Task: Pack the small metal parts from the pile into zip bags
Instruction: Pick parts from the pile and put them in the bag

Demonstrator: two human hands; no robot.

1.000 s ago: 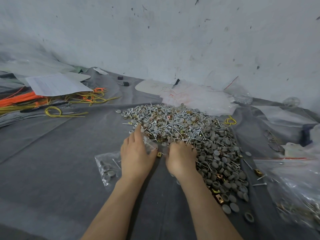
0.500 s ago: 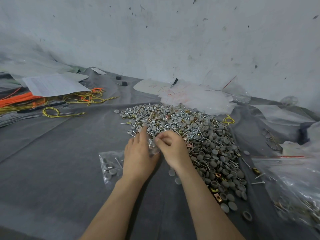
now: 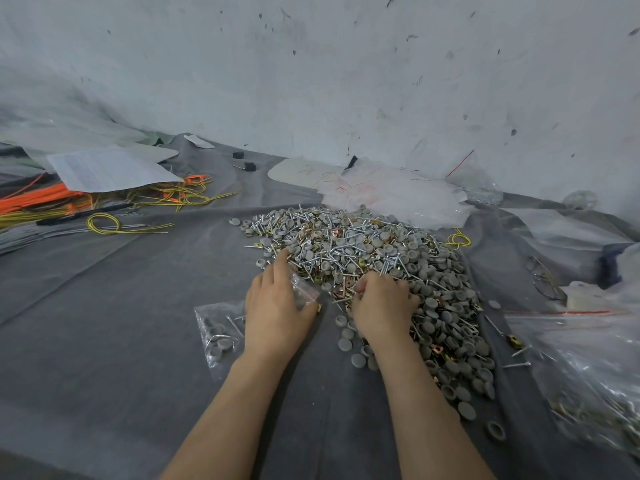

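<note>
Gathering parts at the pile's near edge

The pile (image 3: 363,251) spreads at twelve o'clock of both hands. The right hand (image 3: 381,304) curls its fingers into it; what it holds I cannot tell. At its nine o'clock, apart, the left hand (image 3: 275,306) grips the zip bag (image 3: 304,289). Best to pinch few parts and hold the bag's mouth wide.

Right hand (image 3: 381,303) back in pile (image 3: 374,244)
</note>
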